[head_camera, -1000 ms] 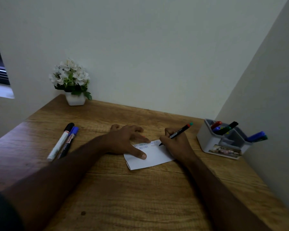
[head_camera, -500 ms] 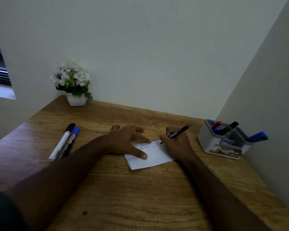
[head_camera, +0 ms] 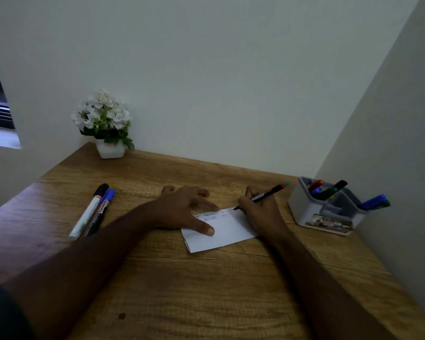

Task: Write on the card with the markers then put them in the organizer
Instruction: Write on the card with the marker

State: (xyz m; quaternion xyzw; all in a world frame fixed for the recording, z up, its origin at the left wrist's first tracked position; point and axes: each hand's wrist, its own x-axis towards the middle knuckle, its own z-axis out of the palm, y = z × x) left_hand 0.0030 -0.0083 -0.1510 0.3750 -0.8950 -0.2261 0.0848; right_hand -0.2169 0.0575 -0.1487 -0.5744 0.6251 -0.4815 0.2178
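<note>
A white card [head_camera: 227,233] lies on the wooden desk [head_camera: 206,290] with two short lines of letters near its top edge. My left hand [head_camera: 185,209] rests flat on the card's left part, thumb and forefinger spread. My right hand [head_camera: 260,211] grips a black marker [head_camera: 268,193] with a red-green end, its tip touching the card's upper right. A white marker with a black cap [head_camera: 88,212] and a blue-capped marker [head_camera: 101,212] lie side by side at the left. The grey organizer [head_camera: 326,212] at the right holds several markers.
A white pot of white flowers [head_camera: 106,126] stands at the desk's back left corner. Walls close the desk at the back and at the right, right behind the organizer. A window opening shows at the far left.
My right hand and the marker tip have shifted slightly right along the card's top edge. My left hand stays in place on the card.
</note>
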